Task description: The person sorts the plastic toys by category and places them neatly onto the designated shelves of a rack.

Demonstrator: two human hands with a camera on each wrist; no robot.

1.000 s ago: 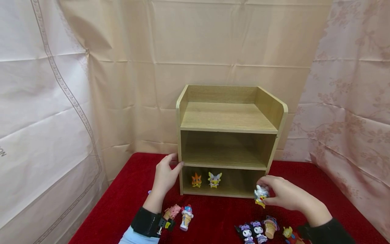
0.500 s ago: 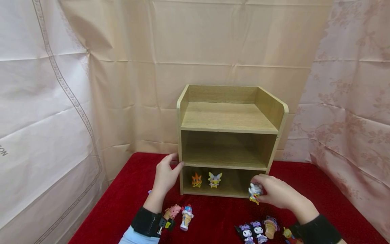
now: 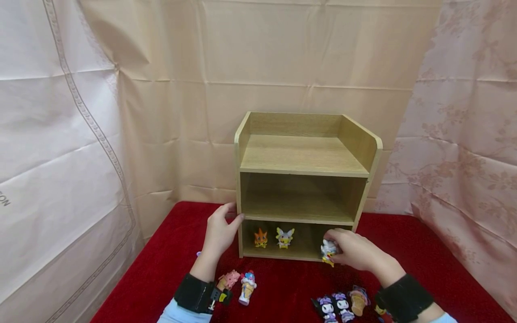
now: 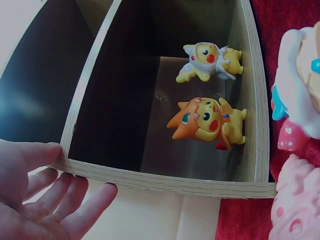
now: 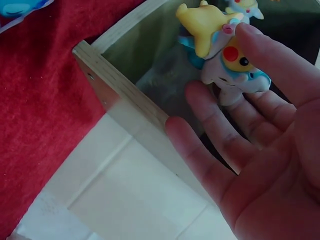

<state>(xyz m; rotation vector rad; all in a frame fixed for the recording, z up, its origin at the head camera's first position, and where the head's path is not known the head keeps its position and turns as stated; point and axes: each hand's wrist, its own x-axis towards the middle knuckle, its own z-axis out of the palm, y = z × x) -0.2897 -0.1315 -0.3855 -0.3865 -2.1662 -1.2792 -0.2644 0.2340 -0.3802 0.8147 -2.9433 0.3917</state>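
My right hand [image 3: 361, 251] pinches a small Pikachu figurine [image 3: 327, 252] in a white and blue costume between thumb and fingers. It is at the lower right opening of a wooden shelf unit [image 3: 303, 154]; in the right wrist view the figurine [image 5: 235, 57] is turned sideways. My left hand [image 3: 220, 229] rests against the unit's left side panel, its thumb on the front edge and its fairly straight fingers along the outside. Inside the bottom compartment stand an orange-costumed Pikachu figurine [image 3: 260, 238] and a grey-white one with yellow ears [image 3: 284, 238].
Ice-cream-cone toys, one pink [image 3: 228, 280] and one blue and white [image 3: 247, 288], lie on the red cloth [image 3: 282, 291] near my left wrist. Black-and-purple figures [image 3: 336, 307] and another cone toy [image 3: 358, 300] lie at front right. A beige curtain [image 3: 181, 134] hangs behind.
My right hand has moved leftward with the white and blue Pikachu figurine, from the unit's right edge to the bottom compartment's opening. The left hand has stayed on the side panel.
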